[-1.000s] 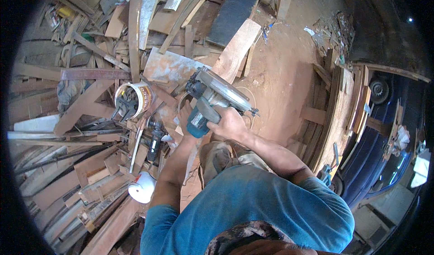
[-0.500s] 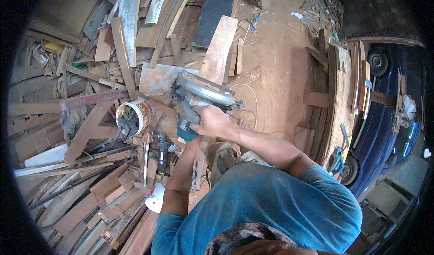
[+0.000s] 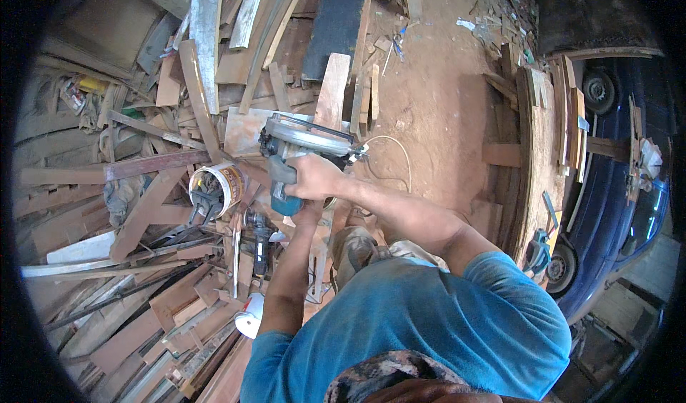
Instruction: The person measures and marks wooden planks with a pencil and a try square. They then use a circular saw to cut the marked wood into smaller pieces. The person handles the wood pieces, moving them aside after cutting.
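Observation:
A teal-and-black power tool with a long silver guard, looking like a circular saw [image 3: 309, 137], sits crosswise in front of me. My right hand [image 3: 314, 177] is wrapped round its handle, with the arm crossing over from the right. My left hand [image 3: 308, 211] reaches in below the right wrist, close to the tool's teal rear end; its fingers are hidden. Beyond the guard a light brown wooden board [image 3: 332, 92] points away from me, its near part covered by the tool. A pale, stained sheet [image 3: 243, 133] lies left of the saw.
Left of my hands stands a white bucket [image 3: 234, 183] holding tools. Nearer lie a second power tool [image 3: 259, 249] and a white can [image 3: 249, 316]. Wood scraps crowd the left side. A cable [image 3: 400, 151] curls over the floor. Stacked planks [image 3: 536, 153] and a blue vehicle [image 3: 597, 210] stand at right.
The saw and both hands have shifted slightly left. The board's far end has swung left and come nearer to me. My right hand keeps its grip.

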The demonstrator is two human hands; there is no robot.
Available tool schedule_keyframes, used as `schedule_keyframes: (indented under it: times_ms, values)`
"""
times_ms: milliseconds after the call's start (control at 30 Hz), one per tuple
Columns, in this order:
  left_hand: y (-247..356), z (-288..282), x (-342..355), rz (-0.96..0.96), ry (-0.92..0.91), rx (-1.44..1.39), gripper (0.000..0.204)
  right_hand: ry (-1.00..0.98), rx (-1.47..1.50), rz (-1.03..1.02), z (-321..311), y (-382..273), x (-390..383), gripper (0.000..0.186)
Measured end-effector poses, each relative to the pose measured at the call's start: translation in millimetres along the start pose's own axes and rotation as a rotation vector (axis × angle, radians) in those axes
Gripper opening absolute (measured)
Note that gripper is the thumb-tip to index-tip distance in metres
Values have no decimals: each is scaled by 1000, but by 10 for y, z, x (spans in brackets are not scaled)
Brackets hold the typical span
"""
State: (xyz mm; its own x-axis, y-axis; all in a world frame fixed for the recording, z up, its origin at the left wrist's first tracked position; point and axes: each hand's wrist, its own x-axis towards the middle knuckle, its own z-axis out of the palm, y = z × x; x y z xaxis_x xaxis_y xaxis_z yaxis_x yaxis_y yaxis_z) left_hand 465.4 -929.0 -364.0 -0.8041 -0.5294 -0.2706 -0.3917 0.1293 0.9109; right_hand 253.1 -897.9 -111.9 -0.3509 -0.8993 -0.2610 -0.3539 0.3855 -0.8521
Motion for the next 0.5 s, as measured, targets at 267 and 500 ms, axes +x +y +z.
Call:
schedule_keyframes:
  times_ms: [267, 500]
  values:
    - [1160, -276, 180, -27, 351, 538, 71, 76, -122, 141, -496, -94, -1158, 63]
    - [1299, -679, -138, 89, 490, 275, 68, 330, -84, 346, -994, 387, -2760, 51]
